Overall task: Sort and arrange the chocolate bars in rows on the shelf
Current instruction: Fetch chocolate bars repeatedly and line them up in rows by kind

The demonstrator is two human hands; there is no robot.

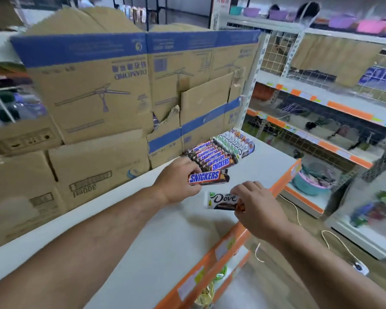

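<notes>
My left grip (pixel 176 181) holds the brown Snickers bar (pixel 207 177) — its row (pixel 212 157) sits just at one o'clock, parallel — right grip (pixel 259 206) pinches a white Dove bar (pixel 221 200).

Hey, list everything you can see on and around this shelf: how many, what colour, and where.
Snickers row: several bars, brown with blue lettering, far end of shelf.
Dove row: several bars, white and brown, just beyond the Snickers row.
Loose Snickers bar: one, brown, in front of the Snickers row, in the left hand.
Loose Dove bar: one, white and brown, mid-shelf, in the right hand.
Shelf: one, pale grey, orange front strip.
Cardboard boxes: several, tan with blue bands, stacked behind the shelf.
Basins: several, pink and purple, top of right-hand rack.
Left hand: grips the loose Snickers bar.
Right hand: pinches the loose Dove bar.
</notes>
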